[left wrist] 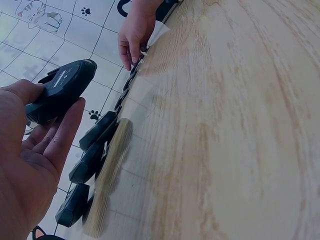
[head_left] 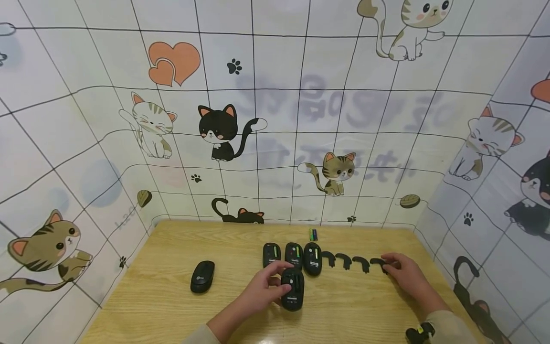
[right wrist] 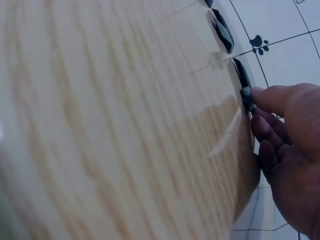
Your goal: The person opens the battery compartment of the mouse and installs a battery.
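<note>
My left hand (head_left: pixel 260 287) grips a black computer mouse (head_left: pixel 294 298) between thumb and fingers. Its underside, with a long battery slot and a label, faces up in the head view; the left wrist view shows this mouse (left wrist: pixel 64 89) raised off the table. At the right end of a row of black curved covers, my right hand (head_left: pixel 406 274) pinches the last cover (head_left: pixel 376 261). The right wrist view has thumb and fingertips at the end of that cover (right wrist: pixel 243 80), near the tabletop. Part of the cover is hidden behind the fingers.
Three black mice (head_left: pixel 312 260) lie underside up in a row, green batteries showing in their slots. Beside them lie three more covers (head_left: pixel 343 261). Small batteries (head_left: pixel 313 234) lie behind. Another mouse (head_left: pixel 202 277) sits top up at left. Cat-print sheeting (head_left: pixel 283 181) surrounds the wooden table (head_left: pixel 150 306).
</note>
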A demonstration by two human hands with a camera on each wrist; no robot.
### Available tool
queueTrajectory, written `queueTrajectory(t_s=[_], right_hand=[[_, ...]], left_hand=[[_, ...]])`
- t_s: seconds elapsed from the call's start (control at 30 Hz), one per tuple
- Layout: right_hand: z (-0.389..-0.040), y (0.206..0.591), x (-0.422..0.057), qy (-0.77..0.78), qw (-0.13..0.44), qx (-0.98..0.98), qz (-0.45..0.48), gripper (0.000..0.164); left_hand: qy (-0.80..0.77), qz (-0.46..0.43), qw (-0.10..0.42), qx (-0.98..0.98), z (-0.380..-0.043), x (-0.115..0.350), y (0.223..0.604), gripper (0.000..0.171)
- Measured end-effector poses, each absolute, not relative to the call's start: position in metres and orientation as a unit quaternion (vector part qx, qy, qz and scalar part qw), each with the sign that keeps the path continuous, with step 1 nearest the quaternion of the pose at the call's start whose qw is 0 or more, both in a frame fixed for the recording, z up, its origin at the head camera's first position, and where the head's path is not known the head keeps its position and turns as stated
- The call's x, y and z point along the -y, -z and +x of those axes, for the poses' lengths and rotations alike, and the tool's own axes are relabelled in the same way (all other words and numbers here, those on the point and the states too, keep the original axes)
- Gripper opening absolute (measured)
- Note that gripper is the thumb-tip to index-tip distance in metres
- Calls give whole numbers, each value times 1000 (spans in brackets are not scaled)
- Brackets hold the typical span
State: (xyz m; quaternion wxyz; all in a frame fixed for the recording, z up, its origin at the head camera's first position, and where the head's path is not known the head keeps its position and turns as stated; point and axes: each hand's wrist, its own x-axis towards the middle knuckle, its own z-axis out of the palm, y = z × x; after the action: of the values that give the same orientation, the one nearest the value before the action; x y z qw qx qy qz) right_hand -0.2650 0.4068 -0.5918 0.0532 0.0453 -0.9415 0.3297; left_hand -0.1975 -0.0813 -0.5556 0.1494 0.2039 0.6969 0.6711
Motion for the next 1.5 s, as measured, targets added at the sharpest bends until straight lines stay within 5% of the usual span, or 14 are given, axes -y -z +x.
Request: queueTrajectory(t_s=[0.67,1.2,1.5], right_hand=[[-264,573,-378,-382,124,916,16,27],[-307,553,-302,-398,58,908,113,27],[-340,560,-262,-387,-15,913,128,41]], left_hand=[[-671,202,147,-698,-196,80,552,46],[-670,199,148,-700,-197,80,552,45],[-671,200,150,-698,-196,79,550,45]])
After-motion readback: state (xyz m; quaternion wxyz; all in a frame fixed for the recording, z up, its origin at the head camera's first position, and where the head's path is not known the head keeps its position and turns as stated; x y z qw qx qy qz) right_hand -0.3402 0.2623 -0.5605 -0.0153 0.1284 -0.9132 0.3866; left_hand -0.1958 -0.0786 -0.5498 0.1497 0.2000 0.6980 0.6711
